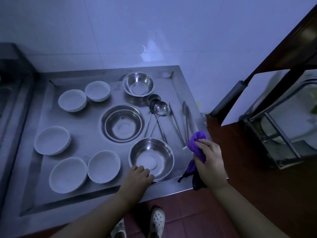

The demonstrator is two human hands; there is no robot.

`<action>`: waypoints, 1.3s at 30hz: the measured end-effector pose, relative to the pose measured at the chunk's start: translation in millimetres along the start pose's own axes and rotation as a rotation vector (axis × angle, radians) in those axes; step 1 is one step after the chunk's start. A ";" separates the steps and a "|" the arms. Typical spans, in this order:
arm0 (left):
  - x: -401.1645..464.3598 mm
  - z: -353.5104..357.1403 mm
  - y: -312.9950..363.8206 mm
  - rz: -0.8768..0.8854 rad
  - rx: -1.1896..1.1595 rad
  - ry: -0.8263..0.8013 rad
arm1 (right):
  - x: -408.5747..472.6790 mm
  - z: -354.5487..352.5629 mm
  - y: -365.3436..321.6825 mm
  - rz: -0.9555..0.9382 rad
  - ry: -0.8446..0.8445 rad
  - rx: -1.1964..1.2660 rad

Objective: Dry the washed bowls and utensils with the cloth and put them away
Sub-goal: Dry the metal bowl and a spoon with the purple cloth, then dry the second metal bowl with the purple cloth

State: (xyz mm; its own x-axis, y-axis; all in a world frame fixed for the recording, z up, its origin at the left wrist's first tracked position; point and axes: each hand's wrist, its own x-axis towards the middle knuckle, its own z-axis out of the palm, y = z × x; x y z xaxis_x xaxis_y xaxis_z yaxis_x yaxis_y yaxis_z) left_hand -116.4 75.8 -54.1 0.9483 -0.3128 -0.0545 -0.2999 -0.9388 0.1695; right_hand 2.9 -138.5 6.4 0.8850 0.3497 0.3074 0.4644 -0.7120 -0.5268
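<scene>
Eight bowls [151, 158] on steel counter [89, 194], tiled wall [154, 23].

Kitchen, stainless steel counter [96, 191] beside a sink [6, 93], white tiled wall [154, 31], washed bowls and ladles [158, 109]

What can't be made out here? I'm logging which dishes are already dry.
- Head view, dim light: wetness of the nearest steel bowl, which the left hand grips, is unreadable.
- Purple cloth: the right hand covers its middle.
- Rack contents: blurred, cut by the right edge.
</scene>
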 end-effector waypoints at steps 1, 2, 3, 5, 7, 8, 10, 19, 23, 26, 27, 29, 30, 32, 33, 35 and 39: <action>0.6 2.1 1.3 -0.015 -0.003 -0.006 | 1.4 -0.2 2.0 0.005 -0.022 0.018; 0.8 4.3 2.1 -0.030 -0.008 -0.014 | 2.9 -0.1 3.8 0.007 -0.043 0.034; 0.6 6.0 2.3 -0.047 -0.012 -0.023 | 4.5 0.7 4.9 0.006 -0.059 0.050; -0.2 9.3 1.6 -0.082 -0.017 -0.035 | 6.9 3.2 4.9 -0.005 -0.077 0.081; -1.8 11.2 -0.8 -0.106 -0.040 -0.041 | 9.6 6.3 2.4 -0.032 -0.098 0.098; -2.6 10.5 -1.8 -0.122 -0.058 -0.041 | 11.4 7.8 0.2 -0.052 -0.111 0.094; -4.7 7.0 -4.3 -0.147 -0.100 -0.034 | 15.9 11.0 -4.1 -0.106 -0.122 0.078; 0.8 -53.9 -66.7 -0.265 -0.145 0.154 | 58.8 34.5 -42.2 -0.200 -0.117 0.107; 32.7 -79.7 -134.2 -0.455 -0.186 0.260 | 91.5 56.0 -68.9 -0.207 -0.089 0.090; 70.9 -82.9 -184.4 -0.596 -0.279 0.292 | 114.8 72.8 -82.1 -0.152 -0.076 0.080; 84.9 -81.6 -199.1 -0.622 -0.298 0.284 | 121.2 78.4 -84.6 -0.127 -0.071 0.077; 113.7 -76.4 -227.2 -0.693 -0.391 0.249 | 132.1 89.6 -87.6 -0.080 -0.052 0.071; 127.1 -73.0 -239.9 -0.746 -0.450 0.220 | 136.6 94.7 -88.0 -0.060 -0.034 0.069; 151.4 -64.7 -259.9 -0.844 -0.525 0.132 | 142.2 102.7 -88.1 -0.021 0.001 0.072; 161.8 -60.9 -266.6 -0.866 -0.552 0.084 | 144.2 106.1 -87.4 -0.004 0.014 0.074; 181.6 -54.7 -275.9 -0.893 -0.638 0.050 | 147.8 112.3 -83.9 0.028 0.035 0.070; 212.4 -41.2 -287.9 -1.054 -0.975 0.115 | 152.5 116.8 -77.3 0.070 0.058 0.055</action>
State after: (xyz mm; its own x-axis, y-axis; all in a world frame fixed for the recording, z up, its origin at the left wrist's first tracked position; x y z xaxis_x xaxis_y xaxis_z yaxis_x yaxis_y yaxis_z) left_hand 175.7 285.6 -73.9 0.6965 0.5088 -0.5060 0.6780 -0.2355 0.6963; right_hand 106.0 41.0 1.4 0.9126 0.2635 0.3126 0.4041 -0.6984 -0.5908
